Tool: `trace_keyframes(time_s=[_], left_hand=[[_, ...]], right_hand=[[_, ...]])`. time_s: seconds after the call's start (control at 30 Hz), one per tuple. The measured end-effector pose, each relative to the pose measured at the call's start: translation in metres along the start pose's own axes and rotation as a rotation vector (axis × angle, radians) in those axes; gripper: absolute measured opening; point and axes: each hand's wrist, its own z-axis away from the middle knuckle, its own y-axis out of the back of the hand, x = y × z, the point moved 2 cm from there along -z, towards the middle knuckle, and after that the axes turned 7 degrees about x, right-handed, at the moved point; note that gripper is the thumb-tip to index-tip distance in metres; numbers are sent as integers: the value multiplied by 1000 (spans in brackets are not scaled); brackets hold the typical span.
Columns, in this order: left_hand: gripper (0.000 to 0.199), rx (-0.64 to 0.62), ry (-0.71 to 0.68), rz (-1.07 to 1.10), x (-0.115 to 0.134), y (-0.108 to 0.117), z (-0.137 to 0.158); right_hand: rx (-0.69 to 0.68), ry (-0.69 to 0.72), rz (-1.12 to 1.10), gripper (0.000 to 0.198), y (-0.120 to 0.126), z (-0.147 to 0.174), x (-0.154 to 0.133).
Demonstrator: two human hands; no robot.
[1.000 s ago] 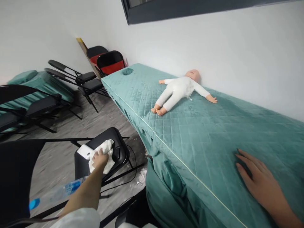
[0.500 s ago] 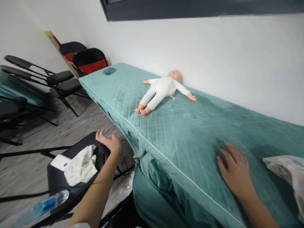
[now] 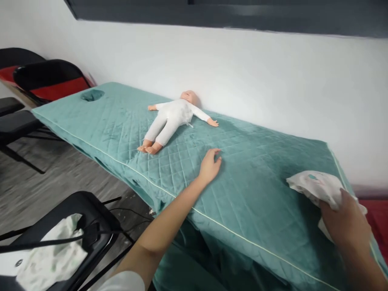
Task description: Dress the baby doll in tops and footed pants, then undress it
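A baby doll in white clothing lies on its back on the green quilted bed cover, arms spread, head near the wall. Above the cover, to the right of the doll's feet, my left hand is empty with thumb and fingers apart. At the bed's right end my right hand grips a crumpled white cloth item with a small teal print. Its fingertips are partly hidden by the fabric, and I cannot tell exactly what the item is.
On the lower left, a black folding chair carries a patterned white cloth and a white flat object. More black and red chairs stand beyond the bed's far end, near its face hole. A wall runs along the back.
My view has turned right. My left hand has moved from above the chair to over the bed. My right hand has reached right and taken hold of the white cloth item.
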Motion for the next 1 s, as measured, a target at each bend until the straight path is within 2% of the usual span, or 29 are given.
trace_keyframes(time_s=[0.1, 0.23, 0.3, 0.4, 0.47, 0.53, 0.63, 0.73, 0.8, 0.87, 1.0], left_hand=[[28, -169, 37, 36, 5, -24, 2], [46, -370, 52, 201, 12, -19, 10], [58, -366, 109, 374, 11, -9, 11], [78, -251, 154, 587, 8, 2, 12], [91, -179, 147, 666, 7, 4, 12], [95, -104, 175, 673, 6, 3, 11], [76, 7, 297, 665, 0, -1, 9], [54, 85, 388, 704, -5, -1, 8], [46, 120, 412, 701, -6, 1, 8], [40, 89, 425, 654, -6, 2, 9], [37, -35, 449, 570, -2, 2, 9]], right_hand=[[-83, -141, -239, 67, 11, 0, -41], [-310, -87, -753, 50, 21, 0, -140], [-447, -58, -953, 44, 18, -4, -186], [-652, -60, -1099, 37, 4, -15, -232], [-810, -120, -1209, 38, -9, -19, -247], [-951, -193, -1327, 42, -21, -19, -253], [-1083, -225, -1433, 47, -36, -13, -251], [-1148, -128, -1462, 52, -42, -11, -243], [-1099, -43, -1437, 54, -43, -17, -236], [-906, 19, -1356, 49, -43, -27, -229], [-217, 208, -962, 35, -30, -40, -219]])
